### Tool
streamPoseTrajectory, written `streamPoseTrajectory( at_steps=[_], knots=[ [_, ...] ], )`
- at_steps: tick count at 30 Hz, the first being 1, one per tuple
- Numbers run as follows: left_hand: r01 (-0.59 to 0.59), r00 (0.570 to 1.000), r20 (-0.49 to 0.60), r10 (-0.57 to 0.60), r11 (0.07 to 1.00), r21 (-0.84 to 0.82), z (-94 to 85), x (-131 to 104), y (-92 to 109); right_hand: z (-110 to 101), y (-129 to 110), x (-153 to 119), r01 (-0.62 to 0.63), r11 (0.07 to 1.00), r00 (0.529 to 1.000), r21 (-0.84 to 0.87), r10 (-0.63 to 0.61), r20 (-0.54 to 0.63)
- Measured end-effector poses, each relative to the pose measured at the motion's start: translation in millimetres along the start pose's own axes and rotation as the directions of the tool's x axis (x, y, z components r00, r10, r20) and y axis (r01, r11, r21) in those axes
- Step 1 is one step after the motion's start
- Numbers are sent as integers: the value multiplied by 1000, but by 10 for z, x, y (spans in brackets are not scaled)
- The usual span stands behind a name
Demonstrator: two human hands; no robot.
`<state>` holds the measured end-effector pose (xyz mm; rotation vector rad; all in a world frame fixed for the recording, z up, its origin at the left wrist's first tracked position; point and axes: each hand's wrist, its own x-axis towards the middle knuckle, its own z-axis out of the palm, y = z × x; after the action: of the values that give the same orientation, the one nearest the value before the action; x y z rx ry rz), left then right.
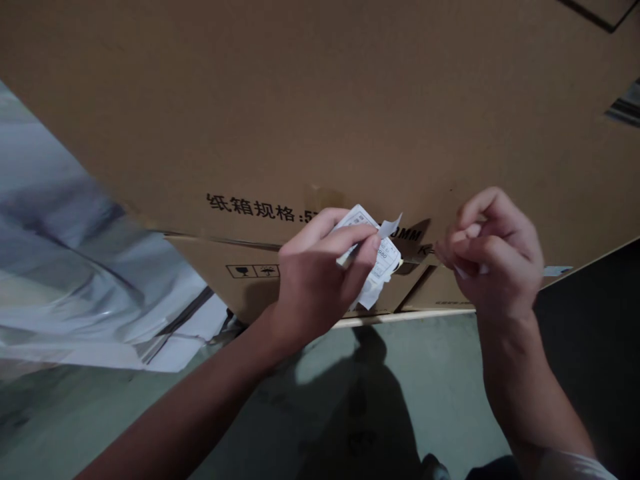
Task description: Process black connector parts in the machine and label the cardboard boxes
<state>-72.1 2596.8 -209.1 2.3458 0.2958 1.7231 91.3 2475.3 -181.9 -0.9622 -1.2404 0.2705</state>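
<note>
My left hand (325,267) is closed round a small stack of white printed labels (383,267). A loose strip of white paper (391,227) sticks up between its thumb and index finger, and torn paper edges hang from the stack's lower side. To the right, my right hand (495,257) has its fingers curled together, with a bit of white showing at the fingertips; what it pinches I cannot make out. Both hands are in front of a large cardboard box (300,120) with black printed Chinese characters, partly covered by my left hand.
White plastic-like sheeting (65,267) lies along the left of the box. Below is a greenish-grey floor (450,380) with my shadow on it. At the far right the area is dark. A shoe tip (434,468) shows at the bottom edge.
</note>
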Motion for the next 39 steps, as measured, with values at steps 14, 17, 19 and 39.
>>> streamPoseTrajectory(
  at_steps=[14,17,19,39],
  knots=[
    [-258,965,-21,262,959,114,-13,-65,44,219,-94,-118,-85,879,996,-469,86,-18],
    [-81,996,41,82,996,-40,-90,15,66,150,-142,-73,-121,918,993,-377,117,-33],
    [30,992,127,-15,993,-116,-135,65,73,115,-186,-52,-163,930,985,-329,172,-1],
    [261,943,297,-150,886,-383,-19,99,86,73,-318,-16,-355,877,889,-324,424,175]
  ],
)
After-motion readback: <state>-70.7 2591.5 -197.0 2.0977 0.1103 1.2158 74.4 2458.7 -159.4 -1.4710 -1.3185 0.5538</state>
